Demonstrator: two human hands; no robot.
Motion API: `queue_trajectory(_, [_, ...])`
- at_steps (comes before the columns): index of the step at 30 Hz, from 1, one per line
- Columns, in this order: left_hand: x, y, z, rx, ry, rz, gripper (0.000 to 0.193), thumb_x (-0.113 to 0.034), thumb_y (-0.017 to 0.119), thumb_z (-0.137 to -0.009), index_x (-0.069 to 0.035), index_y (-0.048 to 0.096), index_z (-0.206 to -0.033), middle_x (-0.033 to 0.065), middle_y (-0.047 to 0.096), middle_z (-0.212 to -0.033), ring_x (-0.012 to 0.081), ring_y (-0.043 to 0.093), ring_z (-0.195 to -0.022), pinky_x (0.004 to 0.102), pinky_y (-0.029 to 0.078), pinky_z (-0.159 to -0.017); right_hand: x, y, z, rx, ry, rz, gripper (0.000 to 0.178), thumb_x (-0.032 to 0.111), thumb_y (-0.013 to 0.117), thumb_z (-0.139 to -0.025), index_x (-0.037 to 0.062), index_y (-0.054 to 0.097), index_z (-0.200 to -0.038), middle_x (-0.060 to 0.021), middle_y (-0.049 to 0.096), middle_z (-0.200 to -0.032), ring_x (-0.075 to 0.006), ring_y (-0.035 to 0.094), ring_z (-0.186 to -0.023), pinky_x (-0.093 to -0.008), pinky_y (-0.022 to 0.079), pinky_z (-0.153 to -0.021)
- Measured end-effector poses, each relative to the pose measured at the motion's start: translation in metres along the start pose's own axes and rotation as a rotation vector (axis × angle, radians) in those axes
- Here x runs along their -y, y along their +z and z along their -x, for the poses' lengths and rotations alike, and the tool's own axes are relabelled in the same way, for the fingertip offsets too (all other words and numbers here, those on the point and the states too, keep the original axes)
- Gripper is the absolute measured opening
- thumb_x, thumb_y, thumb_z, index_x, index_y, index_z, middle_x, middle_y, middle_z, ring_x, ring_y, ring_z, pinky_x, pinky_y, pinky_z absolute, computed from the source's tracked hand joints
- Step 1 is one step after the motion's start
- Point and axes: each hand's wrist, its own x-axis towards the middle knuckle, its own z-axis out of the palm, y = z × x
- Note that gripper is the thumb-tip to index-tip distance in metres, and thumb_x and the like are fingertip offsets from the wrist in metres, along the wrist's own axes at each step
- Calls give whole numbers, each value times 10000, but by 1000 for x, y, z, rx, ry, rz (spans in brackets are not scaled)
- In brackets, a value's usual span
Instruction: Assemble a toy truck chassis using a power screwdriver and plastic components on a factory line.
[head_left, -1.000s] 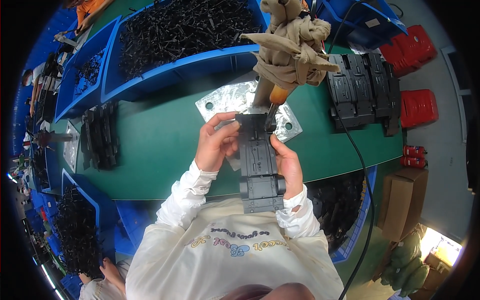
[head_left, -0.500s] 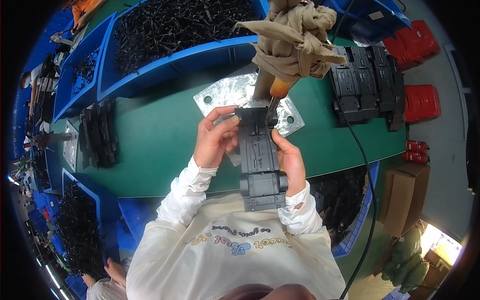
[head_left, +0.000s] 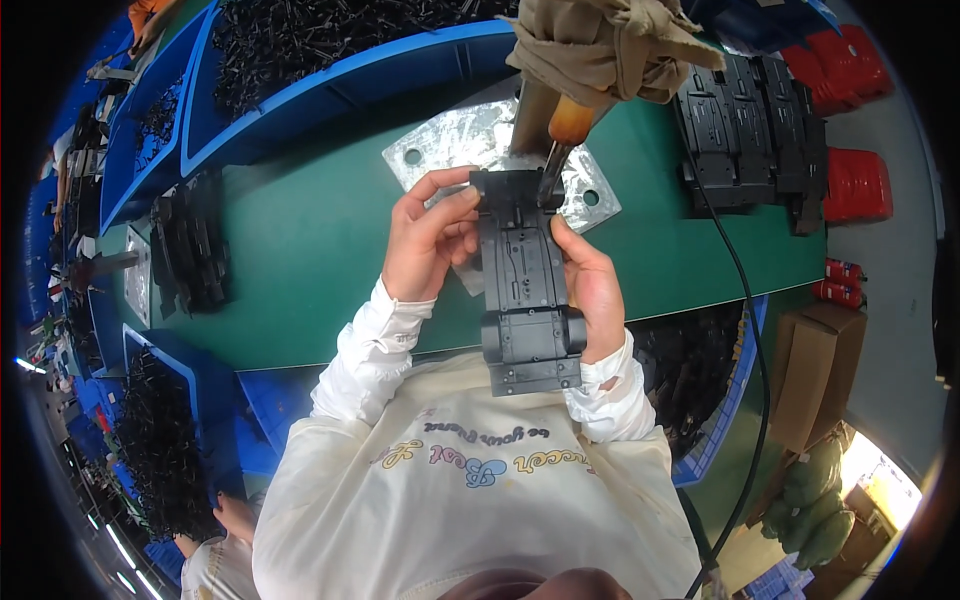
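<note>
My left hand (head_left: 430, 240) grips the upper left edge of a long black plastic housing (head_left: 525, 265), thumb and index finger at its corner. My right hand (head_left: 594, 290) holds the right edge, with the thumb along its side and the other fingers mostly hidden beneath. Above the housing's far end is a fixed tool with an orange handle (head_left: 571, 121) and a dark metal tip (head_left: 550, 178), which reaches the upper right corner; I cannot tell if it touches. Beige cloth (head_left: 600, 50) is wrapped around the tool's mount. A shiny metal plate (head_left: 450, 140) lies under the mount.
Blue bins (head_left: 330, 100) of small black parts line the far side of the green table (head_left: 320, 260). Black housings (head_left: 725, 140) stand stacked at right, more (head_left: 190, 245) at left. A black cable (head_left: 745, 280) hangs at right. Another person's hand (head_left: 235, 515) shows at lower left.
The whole scene sits slightly higher in the picture, as the view has shifted. Both hands keep the same hold, and the housing stays in about the same place against the tool tip.
</note>
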Motion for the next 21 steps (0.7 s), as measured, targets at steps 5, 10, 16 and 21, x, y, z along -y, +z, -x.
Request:
queue_trajectory(5, [-1,0,1,-3,0,-16,328,-156,647,-890,-24,563,-1179,61,636,-838,101,542,-567,195,359,-462,0,1,1,30,8,-13,391,335,466,-1012,12,580,-1201,-124,681,-1073,-217,685,-890,-346,565,-801])
queue_trajectory(10, [0,0,2,-4,-1,0,337,-166,652,-888,-25,562,-1180,58,627,-826,99,540,-564,193,347,-458,0,3,1,11,-4,-3,377,325,473,-1011,19,578,-1205,-117,681,-1071,-211,685,-886,-345,566,-801])
queue_trajectory(16, [0,-1,2,3,2,-5,339,-156,653,-888,-26,561,-1187,62,626,-827,102,540,-563,194,356,-462,0,2,0,-8,-44,6,362,316,497,-1003,23,579,-1200,-113,684,-1060,-209,686,-881,-345,566,-800])
queue_trajectory(21, [-1,0,2,-5,-11,-5,343,-158,654,-888,-28,561,-1192,62,624,-811,104,546,-560,197,362,-462,2,2,2,21,9,21,370,323,497,-1002,16,585,-1187,-119,686,-1058,-213,690,-880,-345,571,-793])
